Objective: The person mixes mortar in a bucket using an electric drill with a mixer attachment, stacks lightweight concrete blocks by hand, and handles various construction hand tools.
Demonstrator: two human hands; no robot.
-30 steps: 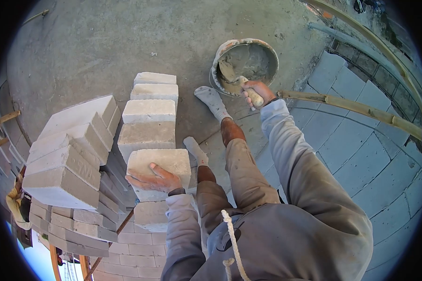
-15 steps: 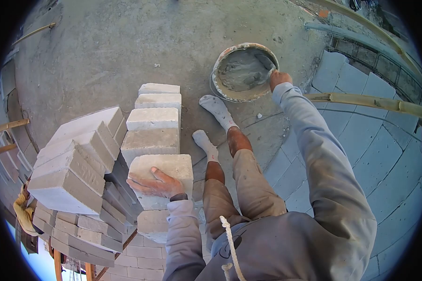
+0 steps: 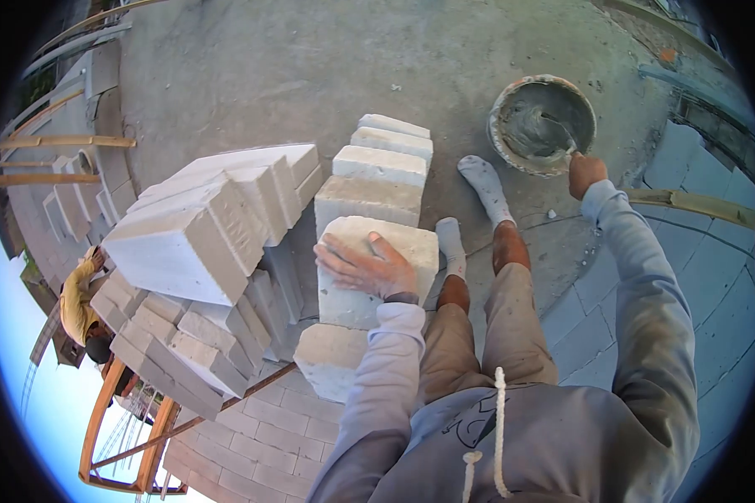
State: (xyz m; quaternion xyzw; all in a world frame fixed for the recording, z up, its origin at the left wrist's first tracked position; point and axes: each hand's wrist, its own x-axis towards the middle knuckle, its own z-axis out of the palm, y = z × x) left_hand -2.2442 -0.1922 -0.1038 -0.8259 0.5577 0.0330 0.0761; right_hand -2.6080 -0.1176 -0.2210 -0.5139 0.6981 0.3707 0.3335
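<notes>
My left hand (image 3: 369, 267) lies flat with fingers spread on top of a pale concrete block (image 3: 348, 308). That block belongs to a row of similar blocks (image 3: 369, 201) standing on the floor to the left of my feet. My right hand (image 3: 587, 174) is closed around the handle of a trowel (image 3: 562, 126) at the near right edge of a round bucket (image 3: 497, 138). Wet grey mortar (image 3: 524, 126) fills the bucket's inside, and the trowel blade is partly in it.
A larger stack of pale blocks (image 3: 180, 247) stands left of the row. Beyond it a person in a yellow top (image 3: 79, 300) bends near a wooden frame (image 3: 109, 411). A bamboo pole (image 3: 696, 206) crosses the block surface (image 3: 688, 260) at right.
The view has turned left, so everything appears further right and more of the person in yellow shows. The trowel has shifted and tilted in the mortar. My left hand stays on the same block.
</notes>
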